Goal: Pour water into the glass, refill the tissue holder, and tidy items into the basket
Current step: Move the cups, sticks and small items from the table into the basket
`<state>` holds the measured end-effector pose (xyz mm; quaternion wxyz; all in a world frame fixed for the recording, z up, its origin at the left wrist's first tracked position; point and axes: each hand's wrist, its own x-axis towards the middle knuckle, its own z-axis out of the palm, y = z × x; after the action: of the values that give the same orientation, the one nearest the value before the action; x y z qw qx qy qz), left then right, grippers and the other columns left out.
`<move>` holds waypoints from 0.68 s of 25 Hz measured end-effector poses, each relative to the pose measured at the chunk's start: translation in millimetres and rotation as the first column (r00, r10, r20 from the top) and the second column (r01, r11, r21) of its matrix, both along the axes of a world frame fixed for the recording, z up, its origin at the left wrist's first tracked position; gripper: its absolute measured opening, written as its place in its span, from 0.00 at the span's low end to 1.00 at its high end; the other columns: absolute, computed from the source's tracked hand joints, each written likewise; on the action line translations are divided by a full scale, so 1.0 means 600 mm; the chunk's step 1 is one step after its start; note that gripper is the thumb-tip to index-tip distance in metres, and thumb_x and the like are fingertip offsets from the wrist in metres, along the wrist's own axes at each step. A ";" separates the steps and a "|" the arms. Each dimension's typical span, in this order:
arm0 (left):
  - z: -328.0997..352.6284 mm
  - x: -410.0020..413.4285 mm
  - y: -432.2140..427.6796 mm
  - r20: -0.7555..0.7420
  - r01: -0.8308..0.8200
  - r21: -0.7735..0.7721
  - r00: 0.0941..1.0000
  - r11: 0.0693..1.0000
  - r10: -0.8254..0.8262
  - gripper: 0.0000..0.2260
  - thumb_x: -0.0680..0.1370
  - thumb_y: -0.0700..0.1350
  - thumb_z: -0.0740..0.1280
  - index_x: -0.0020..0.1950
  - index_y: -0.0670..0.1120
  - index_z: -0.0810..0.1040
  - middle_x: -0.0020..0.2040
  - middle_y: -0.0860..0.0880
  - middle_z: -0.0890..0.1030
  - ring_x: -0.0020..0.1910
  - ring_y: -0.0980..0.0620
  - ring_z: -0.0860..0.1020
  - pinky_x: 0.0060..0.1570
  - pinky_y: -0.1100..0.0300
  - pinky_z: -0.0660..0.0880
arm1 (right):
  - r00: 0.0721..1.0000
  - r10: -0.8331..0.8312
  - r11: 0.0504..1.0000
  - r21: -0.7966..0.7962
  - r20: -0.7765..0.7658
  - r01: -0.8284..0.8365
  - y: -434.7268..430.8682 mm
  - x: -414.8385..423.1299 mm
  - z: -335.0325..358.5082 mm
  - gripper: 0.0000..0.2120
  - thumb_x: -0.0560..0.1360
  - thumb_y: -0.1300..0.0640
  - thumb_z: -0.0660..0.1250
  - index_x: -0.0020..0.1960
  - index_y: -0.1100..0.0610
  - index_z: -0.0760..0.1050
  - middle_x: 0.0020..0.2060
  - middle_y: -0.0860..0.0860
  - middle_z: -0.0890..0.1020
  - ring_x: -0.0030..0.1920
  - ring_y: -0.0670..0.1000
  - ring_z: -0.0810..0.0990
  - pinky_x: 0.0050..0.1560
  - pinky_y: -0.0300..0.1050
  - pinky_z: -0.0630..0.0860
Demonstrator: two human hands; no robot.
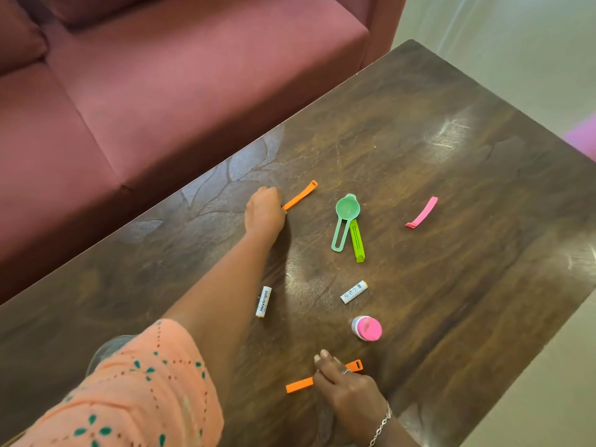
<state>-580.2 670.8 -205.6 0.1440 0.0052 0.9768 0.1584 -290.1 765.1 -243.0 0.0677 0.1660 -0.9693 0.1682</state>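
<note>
Nearest the viewer, the right hand [350, 390], wearing a ring and a bracelet, lies with its fingers across the middle of the near orange clip [300, 386]. The clip's long axis runs sideways under the fingers, one end showing on each side. Whether the thumb pinches it cannot be told.

Just beyond this hand stands a small pink-lidded jar [367, 328]. Farther on lie two white batteries, one [353, 291] beyond the jar and one [263, 301] beside the left forearm.

The left arm, in a peach sleeve, reaches well past the right hand. The left hand [264, 209] has its fingers curled, pinching the near end of the far orange clip [301, 194], which points away to the right.

To the right of that hand lie a green scoop [346, 209] touching a lime clip [358, 240], then a pink clip [422, 211].

All rest on a dark wooden table [451, 285]; a maroon sofa [161, 91] lies beyond. No basket is in view.
</note>
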 end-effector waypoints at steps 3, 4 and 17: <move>-0.003 0.005 -0.007 0.022 -0.049 0.017 0.999 0.999 0.048 0.07 0.74 0.32 0.62 0.47 0.37 0.78 0.47 0.40 0.80 0.47 0.42 0.77 0.43 0.52 0.75 | 0.999 -0.035 0.999 -0.007 -0.014 0.035 -0.005 0.000 0.004 0.33 0.81 0.65 0.42 0.29 0.53 0.80 0.39 0.45 0.86 0.43 0.43 0.84 0.37 0.31 0.77; 0.000 0.011 -0.012 0.031 -0.079 0.042 0.997 0.996 0.078 0.06 0.73 0.32 0.63 0.46 0.37 0.79 0.46 0.40 0.81 0.46 0.42 0.78 0.42 0.52 0.76 | 0.999 -0.046 0.999 -0.007 -0.027 0.046 -0.007 0.000 0.005 0.33 0.81 0.65 0.42 0.29 0.53 0.80 0.39 0.45 0.86 0.42 0.43 0.84 0.38 0.32 0.77; 0.157 0.194 -0.232 -0.074 -0.291 0.492 0.925 0.821 0.373 0.05 0.69 0.36 0.71 0.35 0.43 0.78 0.28 0.52 0.75 0.32 0.50 0.74 0.36 0.59 0.70 | 0.994 0.023 0.999 0.051 -0.110 -0.017 -0.033 -0.008 0.061 0.10 0.64 0.62 0.56 0.41 0.55 0.73 0.34 0.53 0.85 0.32 0.51 0.83 0.45 0.42 0.68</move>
<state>-463.5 531.4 -111.1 0.0262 -0.1174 0.9028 0.4129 -295.0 745.5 -206.5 0.1154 0.1863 -0.9663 0.1350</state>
